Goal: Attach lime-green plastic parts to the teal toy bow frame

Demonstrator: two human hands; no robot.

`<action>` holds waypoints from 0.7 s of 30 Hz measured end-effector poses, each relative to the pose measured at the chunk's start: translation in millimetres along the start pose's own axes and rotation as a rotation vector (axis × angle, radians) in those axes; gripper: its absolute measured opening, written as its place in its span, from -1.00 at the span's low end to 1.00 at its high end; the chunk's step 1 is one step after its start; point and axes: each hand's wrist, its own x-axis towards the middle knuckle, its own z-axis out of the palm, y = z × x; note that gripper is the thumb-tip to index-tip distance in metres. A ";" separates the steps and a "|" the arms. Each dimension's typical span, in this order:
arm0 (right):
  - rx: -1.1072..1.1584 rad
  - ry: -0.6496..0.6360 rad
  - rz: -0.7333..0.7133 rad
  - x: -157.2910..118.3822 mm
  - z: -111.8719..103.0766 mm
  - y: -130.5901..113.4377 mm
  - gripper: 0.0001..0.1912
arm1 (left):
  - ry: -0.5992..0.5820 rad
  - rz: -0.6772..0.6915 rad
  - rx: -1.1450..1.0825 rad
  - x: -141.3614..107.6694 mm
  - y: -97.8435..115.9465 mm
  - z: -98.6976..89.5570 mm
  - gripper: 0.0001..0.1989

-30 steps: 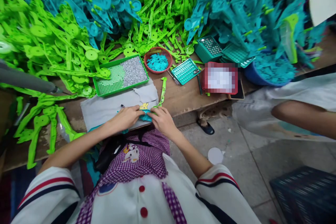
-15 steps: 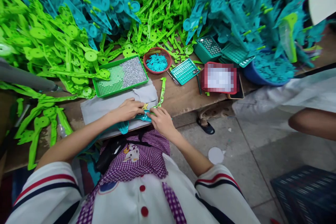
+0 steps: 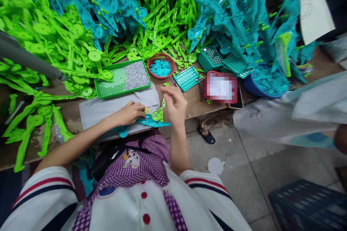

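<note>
My left hand (image 3: pixel 132 112) rests on the grey cloth (image 3: pixel 93 110) at the table edge, its fingers closed on a long turquoise plastic part (image 3: pixel 155 121) lying flat. Just right of those fingers, a lime green plastic part (image 3: pixel 157 115) with a round disc lies against the turquoise one. My right hand (image 3: pixel 175 106) is raised off the parts, near the green piece's upper end. Its fingers are loosely bent, and I see nothing held in them. Above the cloth sits a green tray (image 3: pixel 111 86) with small metal pieces heaped in its right half.
Heaps of lime green parts (image 3: pixel 78 30) and turquoise parts (image 3: pixel 230 18) line the back. A red basket (image 3: pixel 162 76) of turquoise pieces, a teal tray (image 3: pixel 187 78), a red container (image 3: pixel 207 92) and a blue basin (image 3: pixel 253 85) stand rightward. Another person's clothing (image 3: pixel 257 115) shows at right.
My right hand has let go of the parts and lifted up and to the right, uncovering the turquoise part's right end and the green disc. My left hand stays on the part.
</note>
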 end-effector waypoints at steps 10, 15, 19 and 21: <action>-0.009 -0.018 0.239 -16.9 -20.0 29.5 -0.82 | 0.178 -0.099 -0.076 -16.6 1.9 9.1 -0.70; 0.039 -0.044 0.175 -29.2 -3.7 -3.7 -0.81 | 0.428 -0.277 -0.065 -25.9 -38.9 -13.7 -0.73; 0.052 -0.289 0.038 -21.3 25.3 -14.2 -0.78 | 0.600 -0.528 0.050 -36.5 -58.7 -39.1 -0.69; 0.025 -0.313 0.075 -23.6 27.1 -3.0 -0.77 | 0.595 -0.497 0.085 -43.4 -55.4 -43.9 -0.68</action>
